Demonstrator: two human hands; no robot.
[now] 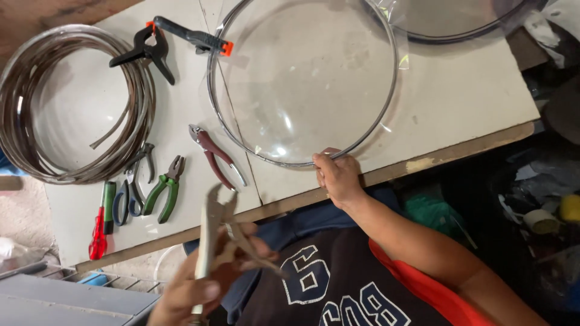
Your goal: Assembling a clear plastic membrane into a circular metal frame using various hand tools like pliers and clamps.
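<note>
Pliers (222, 236) of the locking kind, pale metal, are hanging blurred in the left hand (202, 287), which is closing round their handles low in the head view, off the table and in front of the dark shirt. The right hand (338, 176) is clamping its fingers on the near rim of a large metal hoop (284, 163) covered with clear film. The hoop is lying flat on the pale table (459, 102), its near arc just beside the table's edge.

Trouble, as I am judging it, is sitting in that film. The pliers' tip could snag or tear it if it is swinging in carelessly, and the hoop, being pinned at one point only, could be pivoting or sliding off the edge under a sideways pull.

Other tools are crowding the left of the hoop. Red-handled pliers (215, 158) are lying just beside its rim, with green-handled pliers (165, 192), blue-handled cutters (129, 194) and a red screwdriver (98, 234) further left. A black spring clamp (150, 53) is resting near the far side, and a coil of dark strip (18, 124) is taking up the corner. A second hoop (450, 36) is overlapping the table's far edge. The red-handled pliers are standing nearest in the way of any approach from the left.
</note>
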